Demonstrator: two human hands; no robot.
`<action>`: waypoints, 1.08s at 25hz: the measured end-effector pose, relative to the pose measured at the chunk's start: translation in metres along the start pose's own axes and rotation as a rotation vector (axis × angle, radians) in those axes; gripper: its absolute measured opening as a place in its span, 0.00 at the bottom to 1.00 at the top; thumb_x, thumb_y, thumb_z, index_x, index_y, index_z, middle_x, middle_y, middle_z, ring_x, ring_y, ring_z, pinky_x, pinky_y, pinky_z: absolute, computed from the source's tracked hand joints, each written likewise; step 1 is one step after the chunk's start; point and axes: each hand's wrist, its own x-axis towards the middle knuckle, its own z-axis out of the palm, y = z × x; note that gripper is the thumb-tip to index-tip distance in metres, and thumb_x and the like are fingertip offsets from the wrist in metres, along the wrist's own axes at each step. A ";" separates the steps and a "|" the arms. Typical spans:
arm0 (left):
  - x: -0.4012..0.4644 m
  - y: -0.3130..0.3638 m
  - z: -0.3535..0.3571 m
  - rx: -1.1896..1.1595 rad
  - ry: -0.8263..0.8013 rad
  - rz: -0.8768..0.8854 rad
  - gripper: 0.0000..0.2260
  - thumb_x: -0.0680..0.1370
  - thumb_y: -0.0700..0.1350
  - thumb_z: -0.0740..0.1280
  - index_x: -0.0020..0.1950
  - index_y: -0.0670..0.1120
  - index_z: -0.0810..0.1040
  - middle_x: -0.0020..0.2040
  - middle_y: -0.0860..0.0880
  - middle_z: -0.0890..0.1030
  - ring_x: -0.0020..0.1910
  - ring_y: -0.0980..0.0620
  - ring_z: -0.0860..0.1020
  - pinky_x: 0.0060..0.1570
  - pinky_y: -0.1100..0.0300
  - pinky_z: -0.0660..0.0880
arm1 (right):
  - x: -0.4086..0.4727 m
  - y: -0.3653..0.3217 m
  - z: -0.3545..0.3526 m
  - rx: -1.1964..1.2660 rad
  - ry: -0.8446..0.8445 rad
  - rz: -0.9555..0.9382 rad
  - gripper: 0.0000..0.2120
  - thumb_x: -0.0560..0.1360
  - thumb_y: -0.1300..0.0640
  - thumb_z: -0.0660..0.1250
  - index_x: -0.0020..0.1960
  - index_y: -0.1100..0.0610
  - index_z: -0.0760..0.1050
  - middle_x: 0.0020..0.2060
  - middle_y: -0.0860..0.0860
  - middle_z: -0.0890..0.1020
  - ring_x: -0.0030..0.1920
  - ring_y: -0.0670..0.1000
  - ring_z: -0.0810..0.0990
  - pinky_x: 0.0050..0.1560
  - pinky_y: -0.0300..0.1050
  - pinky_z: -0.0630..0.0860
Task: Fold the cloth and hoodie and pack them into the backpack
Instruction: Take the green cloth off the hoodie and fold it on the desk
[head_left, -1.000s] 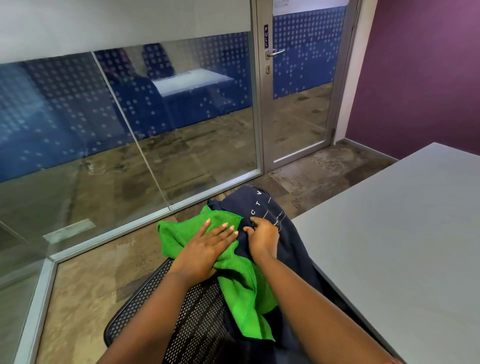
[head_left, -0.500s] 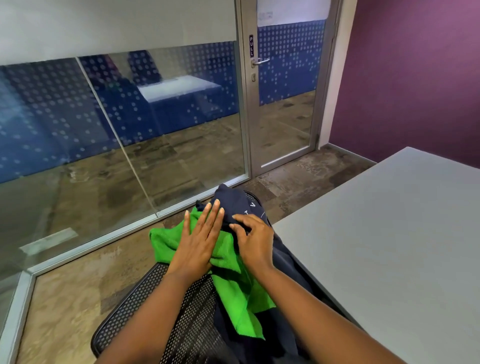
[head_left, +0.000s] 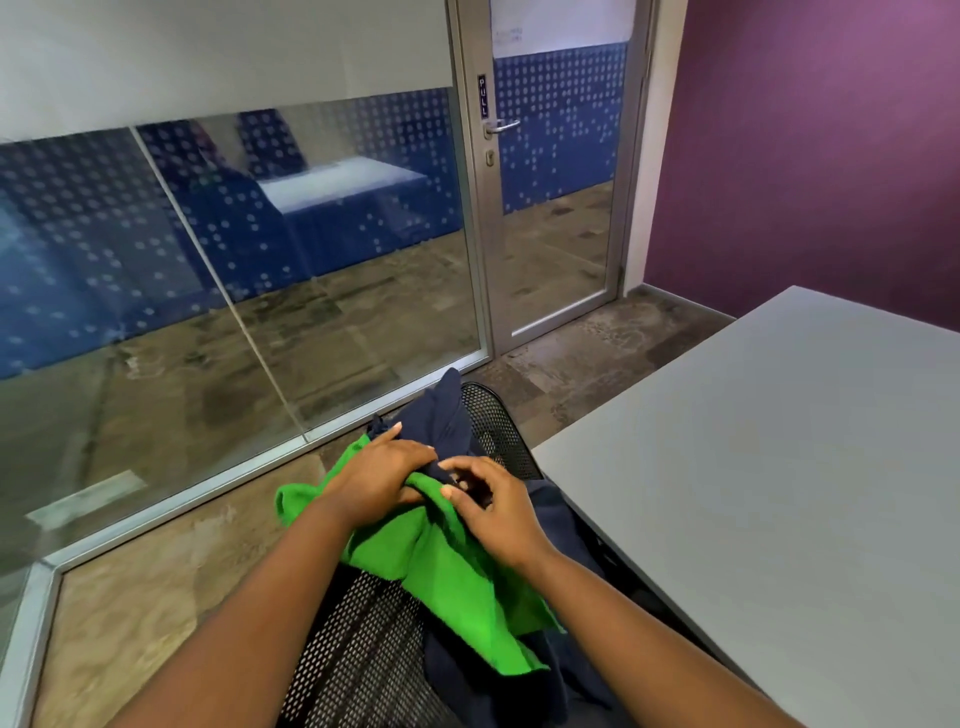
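Green cloth and navy hoodie bunched on a mesh chair

Green towelling, the cloth (head_left: 441, 566), lies draped over a dark navy hoodie (head_left: 447, 421) on the seat of a black mesh chair (head_left: 358, 654) at the near centre of the room. The cloth spills from under the person's hands down toward the near side, one corner hanging over the hoodie's dark folds. The hoodie reaches farther back, a peak of it standing up against the chair's far edge, and more of it trails down on the near right beside the counter.

The left hand (head_left: 382, 475) lies on top of the cloth where it meets the hoodie, fingers bent over the fabric and gathering a fold of green; its grip is closed on the cloth. The right hand (head_left: 491, 506) sits just beside it, touching the same bunched spot, fingers curled and pinching at the edge where green meets navy. Which of the two fabrics that grip has hold of, I cannot tell for certain.

To the right stands a pale grey counter (head_left: 779, 493), its near-left edge just beside the chair. On the far side runs a glass partition (head_left: 234, 260) with a dotted blue band, and a glass door (head_left: 550, 208) with a metal handle. A purple wall (head_left: 810, 156) fills the far right.
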 end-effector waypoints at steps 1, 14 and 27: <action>0.000 -0.001 0.000 -0.034 -0.046 -0.049 0.18 0.67 0.45 0.74 0.55 0.41 0.79 0.51 0.44 0.83 0.53 0.50 0.81 0.69 0.47 0.63 | -0.002 0.001 0.002 -0.073 -0.026 -0.005 0.31 0.65 0.40 0.69 0.63 0.54 0.74 0.58 0.48 0.76 0.56 0.36 0.72 0.60 0.34 0.66; -0.024 0.034 0.020 -0.018 0.201 0.003 0.19 0.61 0.53 0.69 0.47 0.50 0.68 0.37 0.52 0.82 0.38 0.54 0.82 0.59 0.59 0.65 | -0.013 0.034 -0.007 -0.450 -0.019 0.098 0.20 0.74 0.63 0.63 0.64 0.51 0.74 0.59 0.50 0.78 0.59 0.52 0.77 0.56 0.42 0.70; -0.018 0.035 -0.009 -0.104 0.147 0.083 0.45 0.65 0.70 0.63 0.76 0.59 0.46 0.77 0.58 0.47 0.76 0.57 0.48 0.72 0.48 0.39 | -0.030 -0.008 -0.053 -0.674 0.459 -0.487 0.16 0.69 0.58 0.61 0.56 0.51 0.71 0.45 0.49 0.84 0.44 0.46 0.79 0.36 0.36 0.76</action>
